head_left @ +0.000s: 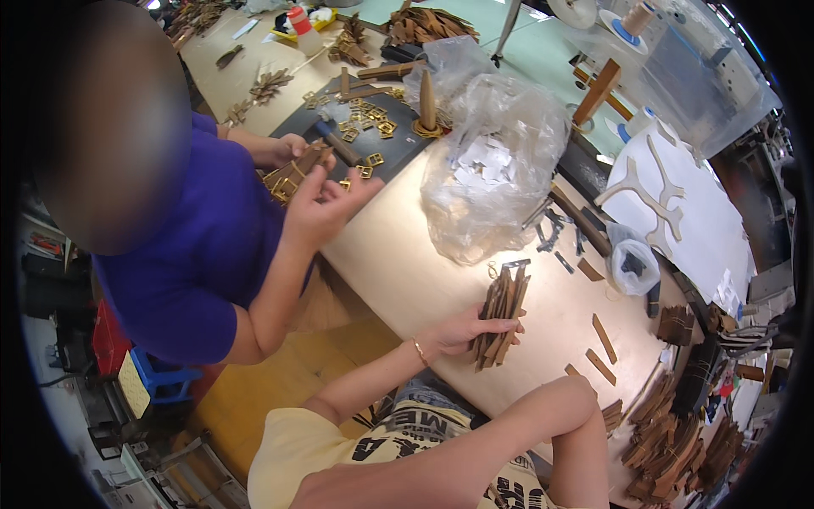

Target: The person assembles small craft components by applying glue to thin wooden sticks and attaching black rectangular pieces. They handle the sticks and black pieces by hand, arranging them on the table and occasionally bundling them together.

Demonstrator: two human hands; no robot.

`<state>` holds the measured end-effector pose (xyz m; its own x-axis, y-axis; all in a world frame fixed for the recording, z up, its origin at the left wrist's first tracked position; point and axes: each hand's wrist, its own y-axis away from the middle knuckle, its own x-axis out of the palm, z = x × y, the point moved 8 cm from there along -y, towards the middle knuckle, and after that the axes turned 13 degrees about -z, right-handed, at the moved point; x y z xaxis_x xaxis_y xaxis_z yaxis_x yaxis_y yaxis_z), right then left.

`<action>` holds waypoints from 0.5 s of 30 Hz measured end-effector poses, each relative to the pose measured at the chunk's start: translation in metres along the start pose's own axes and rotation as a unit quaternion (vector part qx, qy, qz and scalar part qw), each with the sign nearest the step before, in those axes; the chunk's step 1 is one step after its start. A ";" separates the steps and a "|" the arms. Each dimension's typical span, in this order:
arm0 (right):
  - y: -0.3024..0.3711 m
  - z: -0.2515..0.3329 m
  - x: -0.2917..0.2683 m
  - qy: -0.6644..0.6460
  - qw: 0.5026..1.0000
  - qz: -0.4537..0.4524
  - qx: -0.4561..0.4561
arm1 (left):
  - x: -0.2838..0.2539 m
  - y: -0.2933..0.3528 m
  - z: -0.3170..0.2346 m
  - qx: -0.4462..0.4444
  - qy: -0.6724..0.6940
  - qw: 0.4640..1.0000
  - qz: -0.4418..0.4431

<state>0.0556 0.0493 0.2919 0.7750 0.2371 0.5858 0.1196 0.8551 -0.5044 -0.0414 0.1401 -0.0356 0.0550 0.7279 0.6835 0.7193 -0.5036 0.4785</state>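
My left hand (pixel 462 332) grips a bundle of brown leather strips (pixel 502 312), held upright on the tan tabletop (pixel 407 254); a thin bracelet sits on that wrist. My right arm bends at the elbow (pixel 572 399) near the table's front edge, and its hand drops out of the picture at the bottom. Loose brown strips (pixel 602 352) lie just right of the bundle. A heap of similar strips (pixel 670 450) is piled at the lower right.
A co-worker in a purple shirt (pixel 195 254) at the left holds strips with brass buckles (pixel 292 174) in both hands. A crumpled clear plastic bag (pixel 492 170) sits mid-table. Brass buckles (pixel 369 119) are scattered on a dark mat. White sheets with cut shapes (pixel 670 204) lie right.
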 end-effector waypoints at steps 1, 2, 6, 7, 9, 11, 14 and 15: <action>0.003 0.002 -0.001 0.006 1.000 0.003 0.015 | -0.001 0.000 0.002 -0.007 0.001 1.000 -0.002; 0.002 0.007 -0.007 0.021 0.999 -0.044 0.006 | -0.002 -0.001 0.002 -0.009 0.002 1.000 -0.001; 0.036 0.052 -0.015 0.106 0.896 -0.429 0.046 | -0.004 -0.002 0.004 -0.008 0.003 1.000 -0.001; 0.048 0.063 -0.018 0.135 0.866 -0.481 0.035 | -0.005 -0.003 0.003 -0.007 -0.001 1.000 -0.006; 0.063 0.072 -0.024 0.195 0.843 -0.500 -0.020 | -0.005 -0.004 0.000 0.001 -0.014 1.000 -0.018; 0.068 0.057 -0.038 0.283 0.897 -0.335 -0.052 | -0.006 -0.006 -0.003 0.002 -0.040 0.998 -0.039; 0.116 0.027 -0.060 0.364 0.924 -0.119 -0.014 | -0.005 -0.009 -0.021 0.094 -0.221 0.966 -0.094; 0.139 0.023 -0.068 0.349 0.921 -0.174 0.003 | -0.004 -0.011 -0.029 0.139 -0.300 0.937 -0.113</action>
<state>0.0059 0.1628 0.1963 0.9006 -0.4043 0.1598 0.4345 0.8261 -0.3588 -0.0696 0.1289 -0.0273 0.1999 0.9737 0.1091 0.9073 -0.2260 0.3545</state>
